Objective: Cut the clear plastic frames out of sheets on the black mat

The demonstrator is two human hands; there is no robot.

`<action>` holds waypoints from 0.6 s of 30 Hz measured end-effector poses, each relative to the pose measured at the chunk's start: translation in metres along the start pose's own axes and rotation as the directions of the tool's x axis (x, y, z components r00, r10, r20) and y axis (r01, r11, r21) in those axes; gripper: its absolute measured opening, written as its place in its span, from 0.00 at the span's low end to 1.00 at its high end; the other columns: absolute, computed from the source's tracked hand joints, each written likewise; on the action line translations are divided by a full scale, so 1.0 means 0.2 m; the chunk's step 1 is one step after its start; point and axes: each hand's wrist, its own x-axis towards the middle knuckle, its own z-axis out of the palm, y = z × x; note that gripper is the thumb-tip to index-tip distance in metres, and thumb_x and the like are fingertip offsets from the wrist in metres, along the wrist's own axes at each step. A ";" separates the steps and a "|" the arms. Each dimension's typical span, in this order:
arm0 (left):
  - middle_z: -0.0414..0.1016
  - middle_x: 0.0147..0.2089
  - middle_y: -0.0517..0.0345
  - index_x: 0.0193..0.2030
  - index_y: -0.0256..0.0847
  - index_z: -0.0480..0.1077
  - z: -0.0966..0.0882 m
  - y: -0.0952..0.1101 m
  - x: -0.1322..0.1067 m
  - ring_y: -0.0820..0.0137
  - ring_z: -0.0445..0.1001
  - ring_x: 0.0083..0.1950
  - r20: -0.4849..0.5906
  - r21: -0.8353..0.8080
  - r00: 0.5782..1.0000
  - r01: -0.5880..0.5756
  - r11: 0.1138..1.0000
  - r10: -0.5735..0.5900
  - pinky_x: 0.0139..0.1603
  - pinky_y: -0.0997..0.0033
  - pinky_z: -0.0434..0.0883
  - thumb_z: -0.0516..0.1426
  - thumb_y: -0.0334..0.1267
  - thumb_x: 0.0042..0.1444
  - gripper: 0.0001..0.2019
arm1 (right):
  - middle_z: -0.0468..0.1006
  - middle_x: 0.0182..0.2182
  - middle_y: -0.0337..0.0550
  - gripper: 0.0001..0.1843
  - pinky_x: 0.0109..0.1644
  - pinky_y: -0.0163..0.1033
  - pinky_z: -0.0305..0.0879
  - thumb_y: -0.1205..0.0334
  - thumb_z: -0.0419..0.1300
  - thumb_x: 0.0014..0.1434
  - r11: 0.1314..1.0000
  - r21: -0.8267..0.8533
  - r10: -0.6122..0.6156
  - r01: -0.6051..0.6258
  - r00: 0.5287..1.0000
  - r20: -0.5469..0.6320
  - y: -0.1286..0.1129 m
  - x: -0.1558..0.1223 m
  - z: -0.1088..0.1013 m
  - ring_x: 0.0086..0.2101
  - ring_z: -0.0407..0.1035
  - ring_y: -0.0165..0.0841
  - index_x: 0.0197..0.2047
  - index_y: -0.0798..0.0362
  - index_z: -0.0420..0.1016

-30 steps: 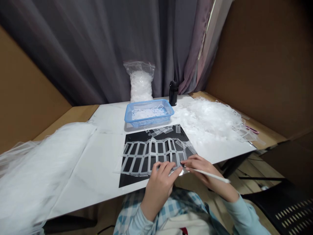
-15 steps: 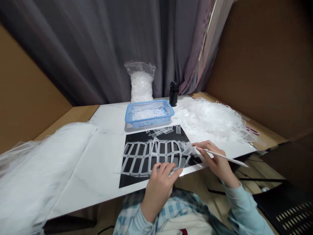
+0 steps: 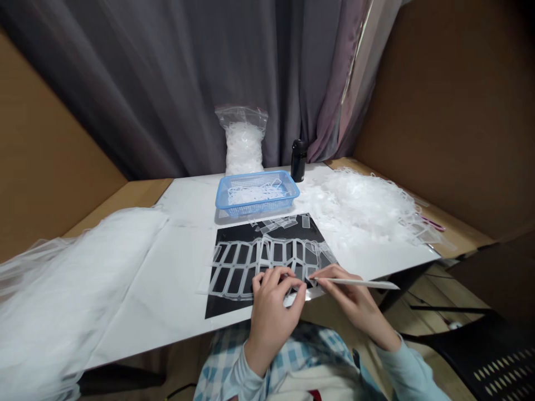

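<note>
A clear plastic sheet with rows of rectangular frames [image 3: 240,255] lies over a black mat [image 3: 221,309]. On its near edge rests my left hand [image 3: 273,295], fingers bent and apart, pressing on the sheet. My right hand [image 3: 349,295] is closed round a slim white pen-like stick [image 3: 368,283]. The stick's working tip is hidden at the fingertips, close to the sheet's lower right part and just right of my left thumb. Small loose clear rectangles [image 3: 278,224] lie at the mat's far edge.
Behind the mat stands a blue basket [image 3: 258,210] holding white strips. Further back are a filled zip bag [image 3: 244,147] and a black bottle [image 3: 298,161]. Heaps of clear plastic lie right [image 3: 363,203] and left [image 3: 83,284]. Cardboard walls [image 3: 434,111] flank the white table [image 3: 142,289].
My right hand has moved left and toward me with the stick, from the sheet's right end to beside my left hand. My left fingers have drawn in slightly.
</note>
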 end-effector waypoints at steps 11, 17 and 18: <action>0.70 0.37 0.63 0.30 0.44 0.72 0.03 0.02 0.01 0.68 0.70 0.44 -0.040 -0.034 0.994 0.096 0.995 -0.098 0.52 0.59 0.51 0.61 0.29 0.53 0.05 | 0.77 0.44 0.48 0.13 0.45 0.44 0.69 0.66 0.49 0.69 0.969 -0.178 -0.172 0.173 0.985 0.021 -0.02 -0.06 0.07 0.43 0.69 0.39 0.52 0.49 0.71; 0.70 0.38 0.63 0.32 0.43 0.70 0.05 0.01 0.01 0.68 0.69 0.45 -0.021 0.041 0.995 0.093 0.995 -0.093 0.52 0.61 0.51 0.59 0.28 0.54 0.05 | 0.77 0.45 0.50 0.11 0.44 0.46 0.70 0.67 0.51 0.68 0.908 -0.342 -0.254 0.243 0.967 0.014 -0.02 -0.05 0.10 0.42 0.69 0.40 0.50 0.51 0.72; 0.70 0.39 0.62 0.32 0.43 0.70 0.05 0.01 0.01 0.68 0.69 0.46 -0.018 0.050 0.996 0.089 0.995 -0.088 0.52 0.61 0.51 0.59 0.28 0.54 0.05 | 0.78 0.44 0.50 0.11 0.44 0.46 0.70 0.67 0.51 0.68 0.892 -0.372 -0.274 0.256 0.962 0.004 -0.02 -0.05 0.11 0.41 0.69 0.39 0.49 0.51 0.72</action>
